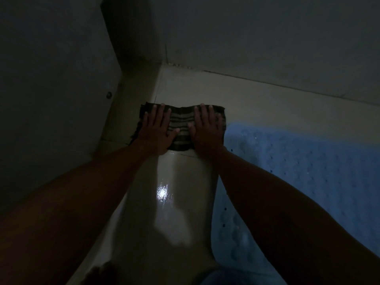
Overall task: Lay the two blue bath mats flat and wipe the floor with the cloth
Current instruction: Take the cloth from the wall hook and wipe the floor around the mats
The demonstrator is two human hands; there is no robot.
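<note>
A dark striped cloth (182,120) lies spread on the pale tiled floor (174,202) near the room's corner. My left hand (157,130) presses flat on its left half, fingers spread. My right hand (206,130) presses flat on its right half, fingers spread too. One blue bath mat (298,171) with a bumpy surface lies flat on the floor to the right, its near-left corner just beside my right hand. I see only this one mat. The scene is dim.
A wall (267,48) runs along the far side and meets a dark door or panel (61,99) on the left at the corner. A bright glare spot (162,193) shines on the wet-looking floor between my forearms. My foot (98,273) shows at the bottom edge.
</note>
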